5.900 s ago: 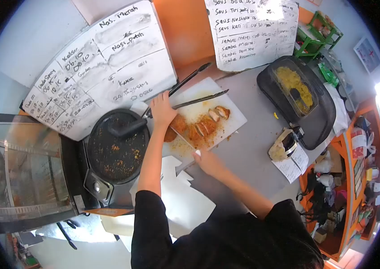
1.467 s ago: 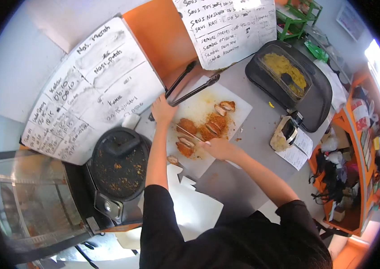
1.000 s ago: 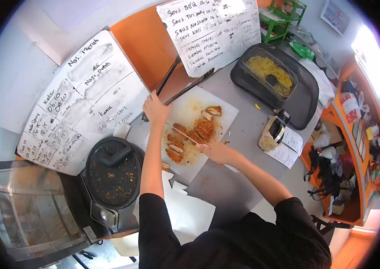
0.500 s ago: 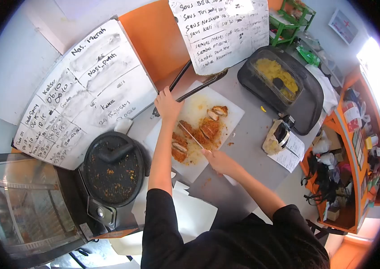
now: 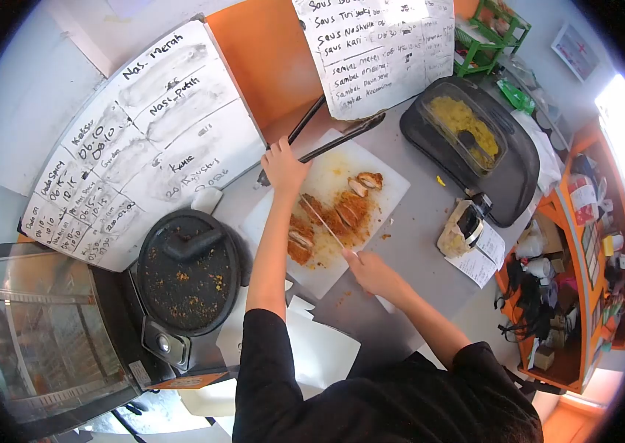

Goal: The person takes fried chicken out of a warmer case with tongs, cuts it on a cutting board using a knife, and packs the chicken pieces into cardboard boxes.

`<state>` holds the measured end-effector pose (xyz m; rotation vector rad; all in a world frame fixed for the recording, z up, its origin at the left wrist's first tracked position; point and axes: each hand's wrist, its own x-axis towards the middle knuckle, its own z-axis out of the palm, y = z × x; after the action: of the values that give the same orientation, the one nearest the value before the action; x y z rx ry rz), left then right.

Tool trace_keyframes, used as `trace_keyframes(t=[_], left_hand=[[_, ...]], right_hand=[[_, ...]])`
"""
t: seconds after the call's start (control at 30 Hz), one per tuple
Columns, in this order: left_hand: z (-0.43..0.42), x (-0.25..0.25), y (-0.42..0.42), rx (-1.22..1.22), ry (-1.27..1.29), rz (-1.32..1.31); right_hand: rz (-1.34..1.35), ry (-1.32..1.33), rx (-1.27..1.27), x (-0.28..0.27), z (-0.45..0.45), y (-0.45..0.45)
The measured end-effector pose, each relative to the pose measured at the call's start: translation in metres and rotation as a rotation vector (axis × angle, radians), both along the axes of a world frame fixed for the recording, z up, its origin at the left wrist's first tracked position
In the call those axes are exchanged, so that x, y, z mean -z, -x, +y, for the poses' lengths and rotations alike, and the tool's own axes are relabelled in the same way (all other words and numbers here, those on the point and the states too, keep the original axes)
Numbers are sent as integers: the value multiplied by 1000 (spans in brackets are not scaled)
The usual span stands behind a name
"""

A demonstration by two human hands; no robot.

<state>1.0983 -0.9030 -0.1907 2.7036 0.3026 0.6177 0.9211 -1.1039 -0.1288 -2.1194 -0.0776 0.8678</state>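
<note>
My left hand [image 5: 285, 167] is closed on the black tongs [image 5: 343, 138] near their joined end; their two arms spread apart beyond the far edge of the white cutting board [image 5: 382, 171]. My right hand [image 5: 373, 273] grips a knife [image 5: 325, 224] by its handle. The thin blade lies across the board among pieces of breaded fried chicken [image 5: 350, 209]. Two cut slices rest farther up the board, and more cut chicken [image 5: 300, 240] is at its left, partly behind my left forearm. Orange crumbs are scattered around the pieces.
A round black pan-like lid [image 5: 187, 295] with crumbs stands on the left. Whiteboards with handwriting [image 5: 172, 140] lean at the back. A black bin with a see-through lid over yellow food [image 5: 464, 133] sits back right, near a small printer [image 5: 464, 227] with paper slips [image 5: 481, 258].
The whole view has shifted slightly, moving things a little to the right. Both hands keep their holds on the tongs and knife, and the chicken looks much the same.
</note>
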Motion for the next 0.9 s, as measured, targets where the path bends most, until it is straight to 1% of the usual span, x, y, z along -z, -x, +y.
trace_keyframes(t=[0.03, 0.13, 0.23, 0.33, 0.43, 0.47, 0.5, 0.53, 0.57, 0.63, 0.67, 0.7, 0.73, 0.8, 0.83, 0.9], left_hand=[[-2, -3, 1, -2, 3, -3], [-5, 0, -2, -12, -31, -95], [-7, 11, -7, -19, -26, -118], [-11, 18, -8, -45, -30, -94], [1, 48, -17, -41, -135, -60], [5, 46, -16, -43, -112, -82], [7, 36, -9, -44, -89, -98], [9, 29, -3, -47, -66, -124], [12, 27, -2, -15, -137, -184], [7, 18, 4, -6, -114, 37], [3, 16, 6, -3, -98, 152], [0, 21, 4, 0, -64, 182], [-4, 26, 6, 47, -126, 202], [-2, 18, -9, 71, -220, 176], [5, 23, -13, 96, -260, 115], [9, 9, -6, 108, -210, 125]], right_hand=[[-23, -20, 15, 0, 0, 2], [23, -37, 73, 3, 2, 3], [112, -69, 57, 11, 0, 0], [185, -117, 95, 10, 4, 1], [126, -10, 15, -2, 11, 0], [-30, 24, 19, 17, 14, 2], [-181, 58, 24, 48, 19, 8], [-342, 93, 26, 63, 20, 13], [-286, 111, -10, 54, 18, 6], [-150, 124, -54, 30, 18, -3], [-56, 107, -61, 27, 15, -10], [42, 95, -67, 25, 9, -15], [144, 89, -71, 23, 1, -10], [-27, 81, -3, 47, 3, -11], [-107, 49, 37, 61, 10, -6], [-123, -1, 42, 66, 5, 1]])
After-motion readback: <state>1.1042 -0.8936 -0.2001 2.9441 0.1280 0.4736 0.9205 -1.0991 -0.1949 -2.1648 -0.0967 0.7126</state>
